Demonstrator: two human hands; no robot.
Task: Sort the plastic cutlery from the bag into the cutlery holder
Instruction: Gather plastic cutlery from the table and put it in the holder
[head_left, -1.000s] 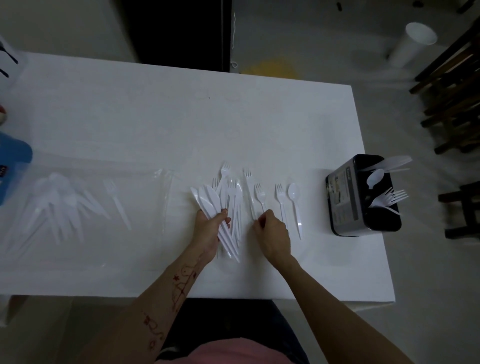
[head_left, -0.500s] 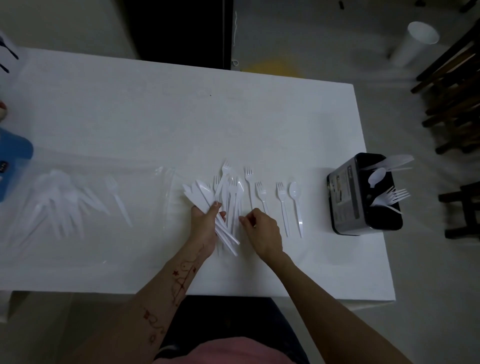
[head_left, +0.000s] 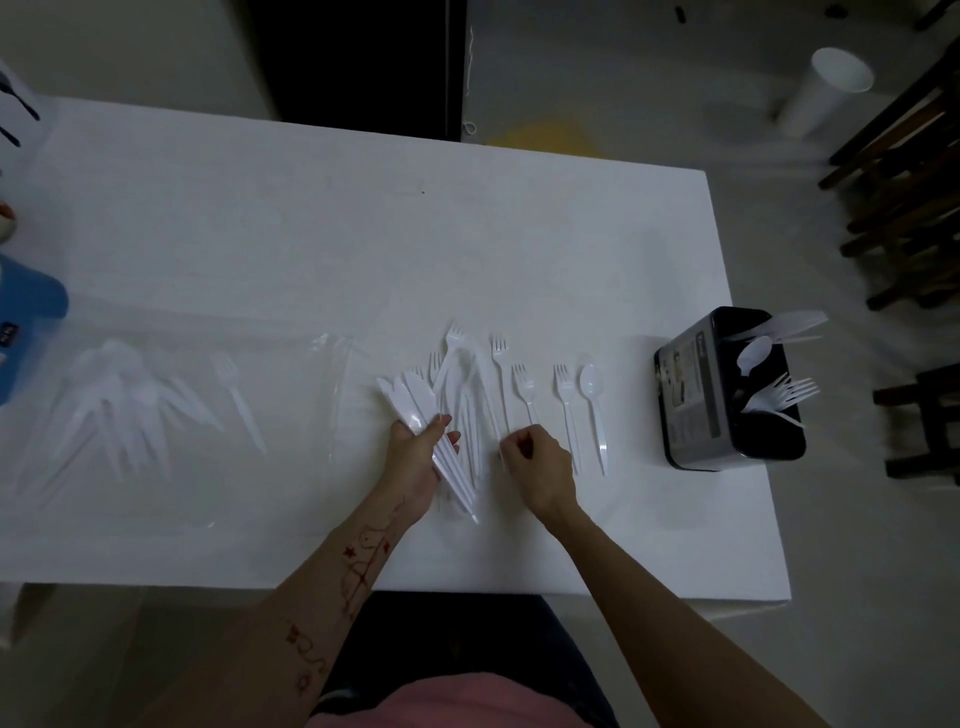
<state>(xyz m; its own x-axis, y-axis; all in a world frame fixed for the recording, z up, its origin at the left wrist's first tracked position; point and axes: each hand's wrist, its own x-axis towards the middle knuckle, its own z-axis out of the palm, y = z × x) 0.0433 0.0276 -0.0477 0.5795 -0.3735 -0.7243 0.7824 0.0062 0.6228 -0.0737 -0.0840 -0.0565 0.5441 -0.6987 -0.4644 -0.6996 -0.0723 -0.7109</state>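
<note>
My left hand (head_left: 415, 457) grips a fanned bundle of white plastic knives (head_left: 415, 402) at the table's front middle. Just right of it, my right hand (head_left: 540, 460) pinches at the handles of a loose pile of forks (head_left: 467, 384); whether it holds one I cannot tell. Further right lie single forks (head_left: 565, 400) and a spoon (head_left: 593, 400) in a row. The black cutlery holder (head_left: 696, 395) stands at the right edge with several spoons and forks sticking out. The clear plastic bag (head_left: 171, 410) lies on the left with more cutlery inside.
The white table (head_left: 363, 234) ends close to the holder on the right. A blue object (head_left: 26, 317) sits at the left edge. On the floor stand a white cup (head_left: 826, 88) and dark wooden chairs (head_left: 909, 208) to the right.
My right hand has shifted left, from the single forks to the pile's handles. My left hand has lifted and turned the knife bundle slightly.
</note>
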